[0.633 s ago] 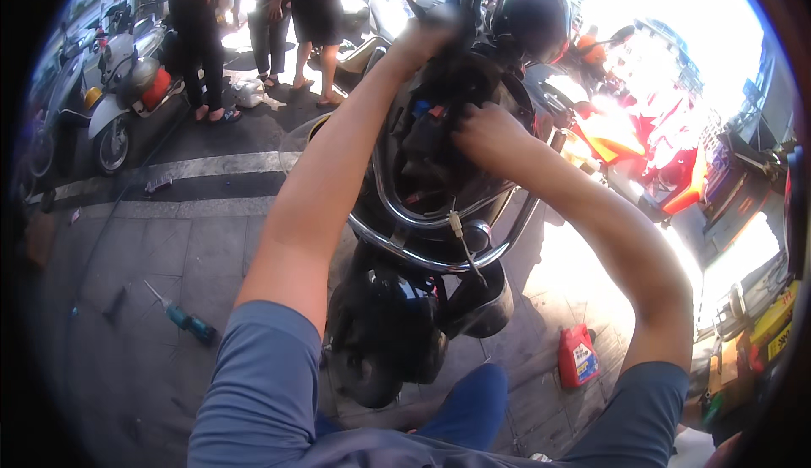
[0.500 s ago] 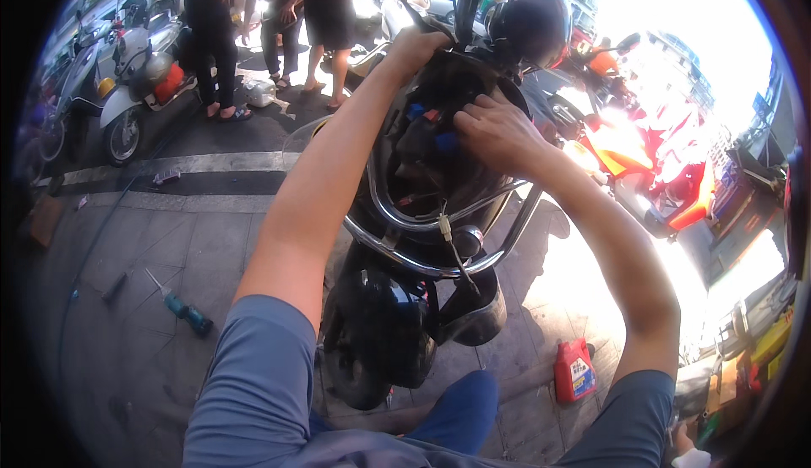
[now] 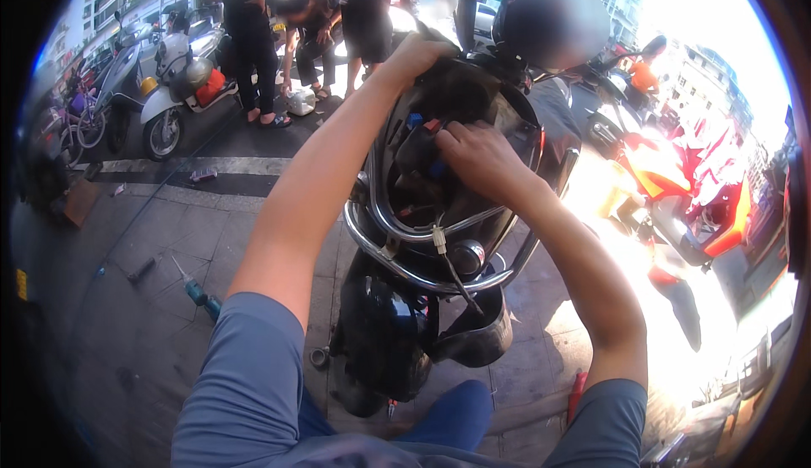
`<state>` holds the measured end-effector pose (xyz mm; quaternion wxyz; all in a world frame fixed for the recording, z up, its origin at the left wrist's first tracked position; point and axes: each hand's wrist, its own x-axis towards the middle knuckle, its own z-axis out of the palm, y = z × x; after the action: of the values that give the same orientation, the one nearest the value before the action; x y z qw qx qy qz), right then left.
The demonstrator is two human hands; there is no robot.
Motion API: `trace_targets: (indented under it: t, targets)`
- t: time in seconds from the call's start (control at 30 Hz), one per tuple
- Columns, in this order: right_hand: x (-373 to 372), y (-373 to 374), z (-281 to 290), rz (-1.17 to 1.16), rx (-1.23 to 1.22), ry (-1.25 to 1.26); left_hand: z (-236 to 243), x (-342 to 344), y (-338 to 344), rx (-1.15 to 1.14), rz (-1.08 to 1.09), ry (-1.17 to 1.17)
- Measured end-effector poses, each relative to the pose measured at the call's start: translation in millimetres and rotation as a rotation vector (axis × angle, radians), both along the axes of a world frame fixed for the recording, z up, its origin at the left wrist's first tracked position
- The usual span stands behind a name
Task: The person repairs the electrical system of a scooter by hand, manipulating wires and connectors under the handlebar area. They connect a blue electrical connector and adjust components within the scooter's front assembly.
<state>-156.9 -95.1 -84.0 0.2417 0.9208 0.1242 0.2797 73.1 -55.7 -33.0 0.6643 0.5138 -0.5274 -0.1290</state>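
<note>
A black scooter's opened front (image 3: pixel 405 164), ringed by chrome bars (image 3: pixel 397 269), stands before me. Its cavity holds dark parts with a blue connector (image 3: pixel 415 120) and a red one (image 3: pixel 432 125). My left hand (image 3: pixel 419 54) grips a black part at the cavity's upper edge, fingertips partly hidden. Inside the cavity, my right hand (image 3: pixel 479 158) has its fingers curled at the dark parts beside the red connector; what they hold is unclear. A white plug (image 3: pixel 439 240) hangs on a cable over the lower chrome bar. The black fender (image 3: pixel 384 341) is below.
A green power tool (image 3: pixel 198 295) lies on the paving at left, a red container (image 3: pixel 576 388) at lower right. Several people (image 3: pixel 253 37) stand or bend beside parked scooters (image 3: pixel 182 105). A red scooter (image 3: pixel 705 223) and a dark helmet-like object (image 3: pixel 541 20) are to the right.
My right hand has moved slightly down and left toward the red connector. The camera view has shifted, and a person in the background now bends toward the ground. My left hand keeps its grip.
</note>
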Motion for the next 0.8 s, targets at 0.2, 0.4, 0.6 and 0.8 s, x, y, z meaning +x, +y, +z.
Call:
trace_targets:
  t: [0.2,0.4,0.6,0.8]
  targets:
    - [-1.1,2.1,-7.6,-0.073,0.046,-0.026,-14.8,0.3,-13.9,-0.162,-0.114,-0.026]
    - [-0.1,21.5,-11.2,-0.183,0.238,-0.046,-3.6,8.8,-6.0,-0.077,-0.198,-0.119]
    - [1.7,37.0,-13.2,-0.299,0.255,-0.167,-9.9,20.3,-45.8,-0.343,-0.179,-0.264]
    - [-8.4,78.2,-23.7,-0.629,0.184,-0.397,-16.9,15.9,-50.0,-0.365,-0.113,-0.227]
